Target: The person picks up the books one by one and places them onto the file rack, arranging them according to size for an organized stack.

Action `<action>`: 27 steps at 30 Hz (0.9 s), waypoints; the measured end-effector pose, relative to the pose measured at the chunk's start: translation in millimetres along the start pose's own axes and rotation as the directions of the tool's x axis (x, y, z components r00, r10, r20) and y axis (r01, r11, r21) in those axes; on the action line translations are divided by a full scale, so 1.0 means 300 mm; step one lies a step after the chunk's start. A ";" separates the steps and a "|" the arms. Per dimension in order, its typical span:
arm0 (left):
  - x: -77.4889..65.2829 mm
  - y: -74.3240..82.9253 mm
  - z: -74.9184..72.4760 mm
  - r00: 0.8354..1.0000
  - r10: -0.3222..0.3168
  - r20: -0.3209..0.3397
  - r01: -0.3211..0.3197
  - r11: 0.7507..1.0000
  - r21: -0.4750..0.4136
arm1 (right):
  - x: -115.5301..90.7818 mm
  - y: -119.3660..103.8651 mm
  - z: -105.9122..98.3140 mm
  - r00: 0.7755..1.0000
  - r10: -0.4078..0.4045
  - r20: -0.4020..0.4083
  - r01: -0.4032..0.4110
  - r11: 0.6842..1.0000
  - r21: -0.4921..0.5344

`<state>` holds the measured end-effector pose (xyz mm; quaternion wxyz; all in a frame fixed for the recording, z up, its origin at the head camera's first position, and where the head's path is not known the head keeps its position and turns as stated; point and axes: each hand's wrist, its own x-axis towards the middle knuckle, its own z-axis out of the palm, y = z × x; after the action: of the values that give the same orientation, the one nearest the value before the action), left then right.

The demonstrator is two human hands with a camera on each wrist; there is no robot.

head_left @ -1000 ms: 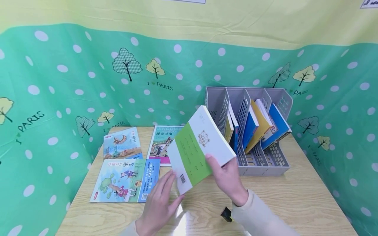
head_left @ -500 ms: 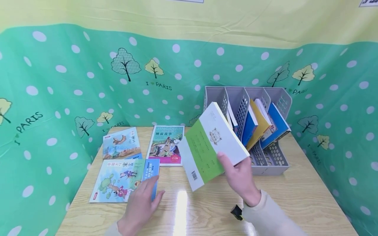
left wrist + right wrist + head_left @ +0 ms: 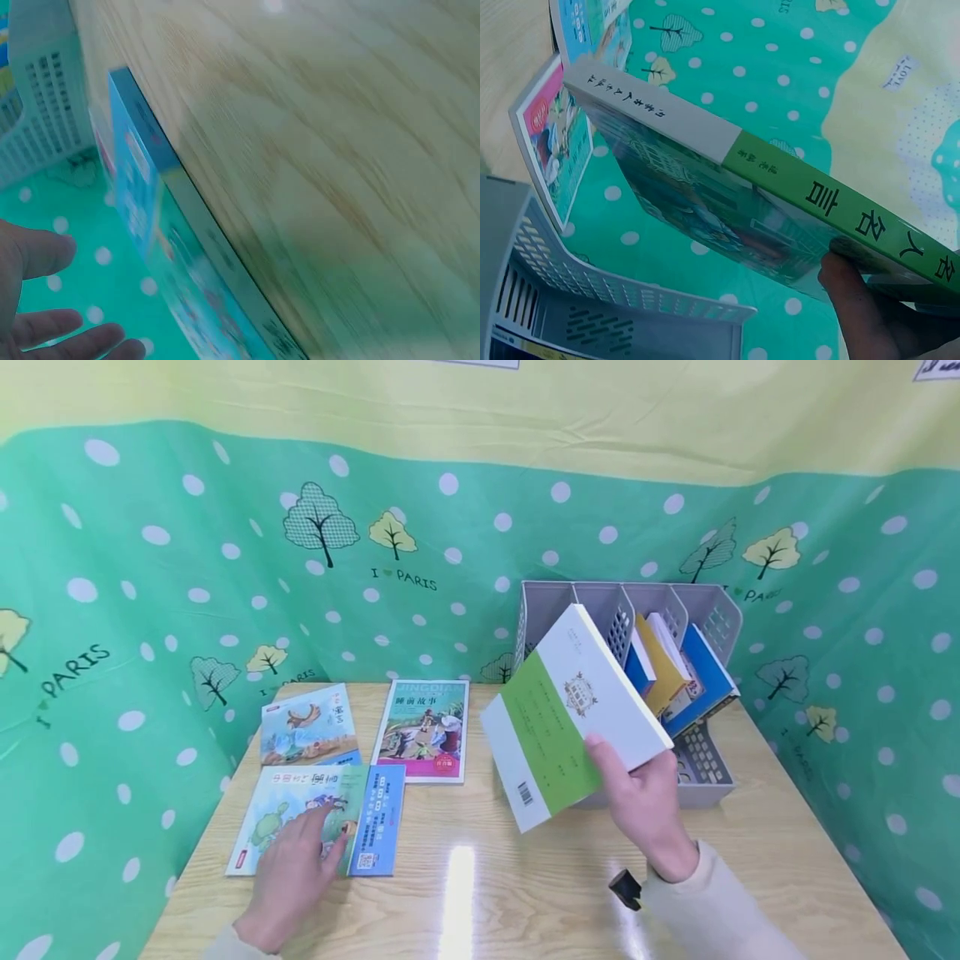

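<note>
My right hand [image 3: 647, 806] grips a white and green book [image 3: 551, 735] by its lower right corner, thumb across the back cover. The book is tilted in front of the grey magazine rack [image 3: 675, 795]. Its green and white spine [image 3: 780, 184] shows in the right wrist view. Over a light blue picture book [image 3: 262, 827] at the left, my left hand [image 3: 292, 860] hovers with relaxed, spread fingers and holds nothing. In the left wrist view its fingers [image 3: 82, 341] stand apart from the picture book's edge [image 3: 217, 255].
Blue, yellow and white books [image 3: 701, 681] lean in the rack's right compartments. A smaller blue book [image 3: 307, 727] and a bedtime-story book [image 3: 420, 735] lie on the wooden table [image 3: 405, 918]. A polka-dot curtain [image 3: 420, 527] hangs behind.
My right hand has carried the white and green book right, in front of the rack's left compartments. My left hand has left the book's lower edge and moved left over the blue picture book.
</note>
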<state>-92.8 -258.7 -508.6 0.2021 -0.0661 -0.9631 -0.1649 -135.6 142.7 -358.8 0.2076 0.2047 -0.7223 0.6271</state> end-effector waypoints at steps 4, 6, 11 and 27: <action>-0.001 -0.045 -0.010 0.992 -0.097 0.077 0.095 0.995 0.024 | 0.000 -0.015 -0.026 1.000 -0.001 -0.016 0.001 0.999 -0.039; 0.000 -0.068 -0.017 0.984 -0.140 0.109 0.136 0.990 0.038 | 0.003 -0.024 -0.034 1.000 -0.015 -0.024 0.014 0.998 -0.059; -0.001 -0.140 -0.030 0.969 -0.213 0.124 0.206 0.976 0.072 | 0.024 -0.037 -0.044 0.996 -0.078 -0.034 0.075 0.992 -0.099; -0.013 -0.272 -0.036 0.856 -0.448 0.257 0.427 0.894 0.134 | 0.084 0.019 -0.009 0.995 0.001 -0.100 -0.028 0.964 -0.266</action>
<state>-101.1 -339.0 -524.5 0.0226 0.1389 -0.9769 -0.1606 -159.7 145.3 -349.1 0.2640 0.1382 -0.7905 0.5350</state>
